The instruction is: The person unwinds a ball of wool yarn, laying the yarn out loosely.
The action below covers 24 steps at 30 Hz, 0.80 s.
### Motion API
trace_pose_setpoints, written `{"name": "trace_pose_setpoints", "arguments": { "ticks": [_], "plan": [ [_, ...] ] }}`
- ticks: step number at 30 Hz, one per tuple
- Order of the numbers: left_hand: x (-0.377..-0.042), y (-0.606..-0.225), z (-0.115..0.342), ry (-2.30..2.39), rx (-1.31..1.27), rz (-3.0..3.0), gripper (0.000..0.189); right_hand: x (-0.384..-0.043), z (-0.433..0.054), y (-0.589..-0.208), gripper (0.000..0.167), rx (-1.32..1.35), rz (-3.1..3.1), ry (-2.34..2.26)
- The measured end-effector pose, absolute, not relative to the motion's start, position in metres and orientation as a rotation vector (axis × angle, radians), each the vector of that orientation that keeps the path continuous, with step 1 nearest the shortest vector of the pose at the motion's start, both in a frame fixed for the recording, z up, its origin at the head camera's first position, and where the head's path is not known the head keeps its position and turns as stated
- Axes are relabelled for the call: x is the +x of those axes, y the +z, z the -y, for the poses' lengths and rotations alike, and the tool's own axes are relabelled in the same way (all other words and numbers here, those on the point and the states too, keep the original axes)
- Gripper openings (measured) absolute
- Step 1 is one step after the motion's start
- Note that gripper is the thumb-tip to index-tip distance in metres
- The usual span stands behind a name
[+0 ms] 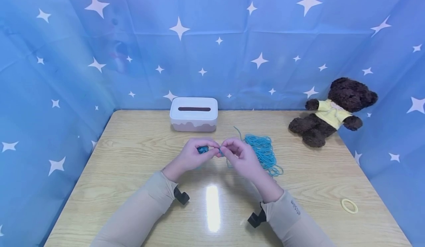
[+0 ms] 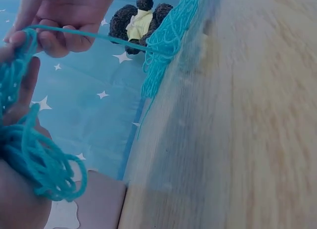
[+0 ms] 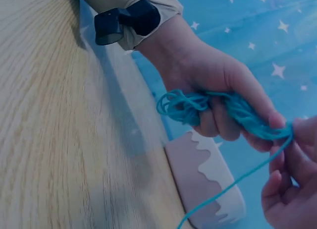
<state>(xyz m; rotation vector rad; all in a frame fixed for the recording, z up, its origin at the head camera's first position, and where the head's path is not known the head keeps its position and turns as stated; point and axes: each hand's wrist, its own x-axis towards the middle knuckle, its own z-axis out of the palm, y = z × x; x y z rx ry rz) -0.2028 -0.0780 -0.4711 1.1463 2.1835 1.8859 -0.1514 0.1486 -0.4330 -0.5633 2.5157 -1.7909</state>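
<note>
My left hand (image 1: 192, 155) grips a folded bundle of teal yarn (image 3: 242, 115), its loops sticking out past the palm in both wrist views. Fingertips of my right hand (image 1: 244, 160) meet those of the left and pinch the yarn at the bundle's end. From that spot a single strand (image 2: 99, 35) runs across to a loose teal yarn pile (image 1: 262, 152), which lies on the table just right of my right hand. Most of the bundle is hidden behind the left fingers in the head view.
A white and pinkish tissue box (image 1: 194, 115) stands at the table's back edge. Toward the back right sits a dark brown teddy bear (image 1: 327, 116) in a yellow shirt. A pale yellow ring (image 1: 349, 206) lies at the right. Blue star-patterned cloth (image 1: 212, 55) surrounds the wooden table (image 1: 132, 140).
</note>
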Motion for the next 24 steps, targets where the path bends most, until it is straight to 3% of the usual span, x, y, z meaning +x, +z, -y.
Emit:
{"name": "trace_pose_setpoints", "arguments": {
  "ticks": [5, 12, 24],
  "plan": [
    [-0.2022, -0.4692, 0.0771, 1.817, 1.202, -2.187, 0.011, -0.1502, -0.1461, -0.4346, 0.011, -0.542, -2.67, -1.699],
    [-0.1986, -0.4624, 0.0751, 1.722, 1.149, -2.298, 0.004, -0.1496, -0.1436, -0.4338, 0.024, -0.454, -2.686, -1.681],
    [-0.1975, -0.4653, 0.0748, 1.754, 1.092, -2.317, 0.01, -0.1484, -0.1435, -0.4287, 0.008, -0.367, -2.725, -1.68]
  ]
}}
